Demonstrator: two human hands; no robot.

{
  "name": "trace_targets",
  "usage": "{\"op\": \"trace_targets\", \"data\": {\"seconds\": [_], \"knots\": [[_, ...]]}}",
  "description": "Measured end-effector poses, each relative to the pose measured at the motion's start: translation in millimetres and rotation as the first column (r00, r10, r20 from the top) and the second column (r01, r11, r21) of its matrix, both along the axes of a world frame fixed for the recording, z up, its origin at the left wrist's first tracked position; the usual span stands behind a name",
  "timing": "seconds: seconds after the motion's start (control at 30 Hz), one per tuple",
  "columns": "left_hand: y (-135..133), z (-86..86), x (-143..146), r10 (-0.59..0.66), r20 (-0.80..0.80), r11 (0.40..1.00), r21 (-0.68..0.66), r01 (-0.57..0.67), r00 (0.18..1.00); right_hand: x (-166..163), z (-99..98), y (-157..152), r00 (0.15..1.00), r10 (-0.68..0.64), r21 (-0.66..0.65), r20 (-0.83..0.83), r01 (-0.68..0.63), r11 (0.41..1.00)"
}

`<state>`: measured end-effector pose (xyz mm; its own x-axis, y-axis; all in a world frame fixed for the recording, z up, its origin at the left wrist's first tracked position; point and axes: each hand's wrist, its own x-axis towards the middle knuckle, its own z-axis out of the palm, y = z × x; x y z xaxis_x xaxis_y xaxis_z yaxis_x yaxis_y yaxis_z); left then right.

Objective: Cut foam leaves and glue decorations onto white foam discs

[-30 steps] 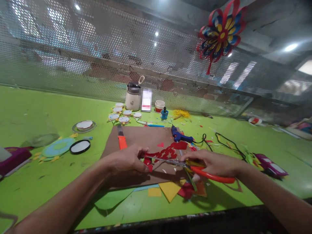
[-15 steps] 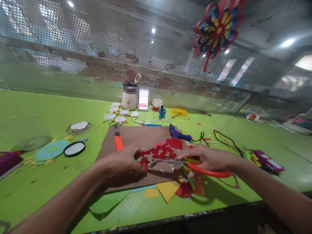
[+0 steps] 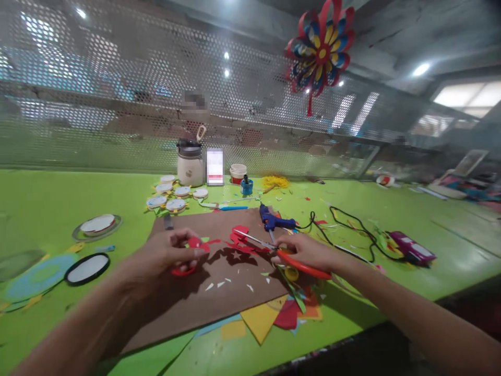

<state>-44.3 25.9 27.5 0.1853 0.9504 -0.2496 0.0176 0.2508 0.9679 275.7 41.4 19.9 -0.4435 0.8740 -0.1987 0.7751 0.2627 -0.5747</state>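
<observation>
My left hand [image 3: 166,256] is closed, its thumb and fingers pinching a small red paper piece [image 3: 199,244] with a bit of green beside it. My right hand [image 3: 307,253] is wrapped round the orange handle of the scissors [image 3: 256,240], whose blades point left. A red paper sheet with star-shaped holes [image 3: 245,249] is close to the blades; whether my right fingers touch it, I cannot make out. Beneath both hands lies a brown board [image 3: 230,292] with small white scraps [image 3: 221,284] on it. A cutter [image 3: 168,222] is partly hidden behind my left hand.
A blue glue gun [image 3: 274,219] lies at the board's back right corner, its black cord running right toward a purple device [image 3: 413,248]. Several round craft pieces [image 3: 176,205], a white jug [image 3: 190,167] and a blue pot [image 3: 246,185] stand behind. Coloured paper [image 3: 260,318] lies in front.
My left hand has moved left, away from the scissors, with the red piece. The scissors' blades now tilt up to the left. The view has shifted.
</observation>
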Motion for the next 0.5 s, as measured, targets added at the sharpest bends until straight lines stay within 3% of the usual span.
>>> {"op": "trace_targets", "data": {"seconds": [0.13, 0.23, 0.37, 0.5], "knots": [[5.7, 16.3, -18.9, 0.148, 0.0, 0.973, 0.18, -0.146, 0.989, -14.6, 6.5, -15.0, 0.968, -0.075, 0.291, 0.239, 0.003, 0.957], [1.3, 18.9, -14.3, 0.151, -0.024, 0.957, 0.253, -0.141, 0.988, -27.9, 4.0, -15.7, 0.903, -0.176, 0.474, 0.393, -0.035, 0.88], [-5.4, 9.2, 2.5, 0.029, -0.079, 0.967, 0.253, -0.008, 0.996, -39.5, -8.4, -4.8, 0.847, -0.282, 0.535, 0.45, -0.004, 0.845], [-6.1, -2.8, 12.4, 0.048, -0.119, 0.97, 0.242, -0.018, 0.992, -43.4, -14.8, -3.9, 0.809, -0.345, 0.585, 0.475, 0.003, 0.811]]}}
